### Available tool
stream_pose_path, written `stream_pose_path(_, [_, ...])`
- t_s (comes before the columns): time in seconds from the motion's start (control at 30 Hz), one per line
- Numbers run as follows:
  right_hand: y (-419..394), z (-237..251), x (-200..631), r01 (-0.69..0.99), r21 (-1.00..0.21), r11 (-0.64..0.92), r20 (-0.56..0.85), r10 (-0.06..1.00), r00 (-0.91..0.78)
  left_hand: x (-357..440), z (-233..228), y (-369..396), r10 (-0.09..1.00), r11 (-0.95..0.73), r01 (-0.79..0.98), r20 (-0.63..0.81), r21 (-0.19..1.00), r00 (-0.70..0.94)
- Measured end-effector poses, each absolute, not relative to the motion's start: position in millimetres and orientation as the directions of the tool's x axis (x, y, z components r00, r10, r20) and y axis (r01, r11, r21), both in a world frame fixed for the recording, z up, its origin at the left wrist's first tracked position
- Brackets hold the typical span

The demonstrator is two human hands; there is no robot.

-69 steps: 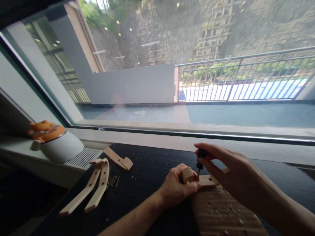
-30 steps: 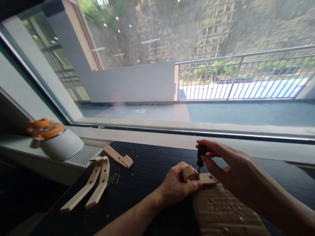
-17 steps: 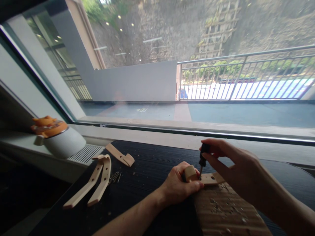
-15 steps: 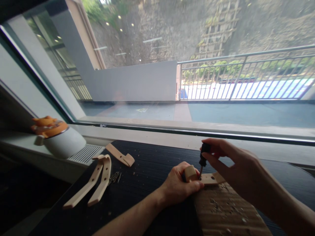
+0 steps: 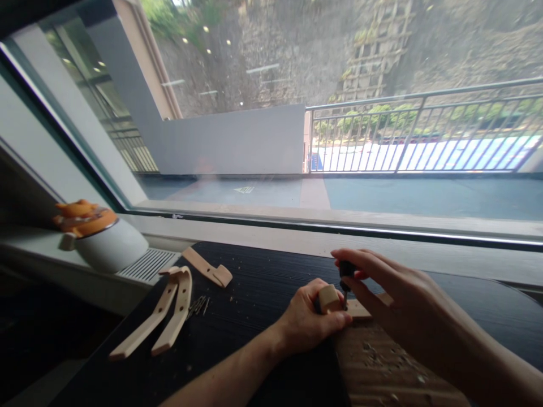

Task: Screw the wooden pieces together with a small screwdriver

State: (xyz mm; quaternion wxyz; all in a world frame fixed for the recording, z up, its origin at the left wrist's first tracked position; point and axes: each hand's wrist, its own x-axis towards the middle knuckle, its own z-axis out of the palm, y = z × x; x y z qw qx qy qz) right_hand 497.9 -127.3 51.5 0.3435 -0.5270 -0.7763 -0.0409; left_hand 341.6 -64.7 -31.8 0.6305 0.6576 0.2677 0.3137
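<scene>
My left hand (image 5: 311,311) is closed around one end of a pale wooden piece (image 5: 358,309), whose rounded end (image 5: 328,298) sticks up between thumb and fingers. The piece lies at the far edge of a brown board (image 5: 377,367) strewn with small chips. My right hand (image 5: 382,282) pinches the dark handle of a screwdriver (image 5: 347,274). Its metal shaft points down and its tip meets the wooden piece close to my left thumb. Part of the piece is hidden behind my right hand.
Two curved wooden pieces with holes (image 5: 169,311) lie on the black table (image 5: 254,282) at left. Beside them is a small pile of screws (image 5: 197,306). Another wooden piece (image 5: 207,268) lies farther back. A white jar with an orange lid (image 5: 110,243) stands by the window.
My right hand has turned and shifted slightly left, with the screwdriver handle sitting lower and more upright. It now covers more of the wooden piece. My left hand stays in place.
</scene>
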Motion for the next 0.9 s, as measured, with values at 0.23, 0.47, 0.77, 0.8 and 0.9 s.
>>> stream_pose_path(0.23, [-125.1,51.9,506.5,0.85,-0.367,0.378,0.601,0.794,-0.094,341.5,-31.9,-64.8,0.749,-0.059,-0.021,0.058,0.998,0.66])
stream_pose_path(0.47, [-125.5,52.5,507.3,0.875,-0.356,0.328,0.602,0.796,-0.054,341.2,-33.9,-63.4,0.752,-0.081,-0.004,0.064,0.997,0.656])
stream_pose_path(0.77, [-130.2,57.2,500.5,0.879,-0.243,0.41,0.601,0.775,-0.196,341.1,-31.2,-65.0,0.756,-0.105,-0.013,0.088,0.994,0.649])
stream_pose_path(0.8, [-129.9,56.3,500.5,0.861,-0.266,0.433,0.605,0.77,-0.2,341.2,-31.2,-65.1,0.755,-0.1,-0.018,0.088,0.995,0.65])
stream_pose_path(0.9, [-128.4,52.7,502.6,0.827,-0.344,0.444,0.614,0.773,-0.16,341.4,-31.6,-65.2,0.754,-0.079,-0.028,0.078,0.997,0.652])
